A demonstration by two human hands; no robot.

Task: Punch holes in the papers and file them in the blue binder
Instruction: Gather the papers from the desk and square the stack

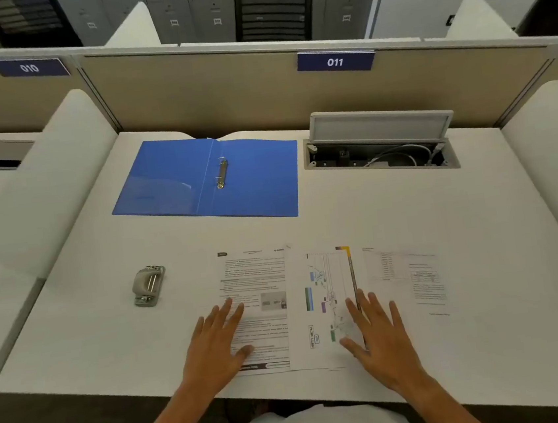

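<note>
Hands [215,342] [380,335] flat, fingers spread, on papers [261,282].

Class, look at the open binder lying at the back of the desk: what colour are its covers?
Blue. The binder shows best in the head view, its only view.

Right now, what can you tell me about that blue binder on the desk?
The blue binder lies wide open and flat on the white desk, at the far side beside an open cable hatch. It looks like thin, slightly glossy plastic, with two covers and a narrow spine between them. A small metal ring mechanism with two rings sits just right of the spine. No pages are filed in it. Neither hand touches it; the papers lie nearer the person.
</note>
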